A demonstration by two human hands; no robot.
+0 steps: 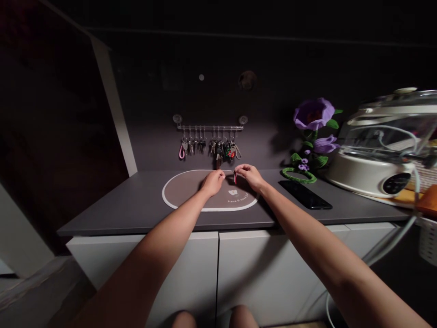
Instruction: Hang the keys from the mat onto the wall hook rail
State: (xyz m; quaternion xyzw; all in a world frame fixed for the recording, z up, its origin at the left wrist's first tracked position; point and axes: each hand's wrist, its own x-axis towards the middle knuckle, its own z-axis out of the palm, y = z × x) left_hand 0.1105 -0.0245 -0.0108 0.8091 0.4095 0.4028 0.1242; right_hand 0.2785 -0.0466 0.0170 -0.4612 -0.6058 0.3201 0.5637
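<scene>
Tag pinched at frame centre

The right hand has its fingers clamped on the tag's top, over the mat; the left hand curls its own inward (gripping anything or not, I cannot tell). Pinching lightly, tag hanging free, should serve best.

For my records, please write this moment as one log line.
right hand: pinching small pink item; left hand: over mat; keys: hanging from rail
</scene>
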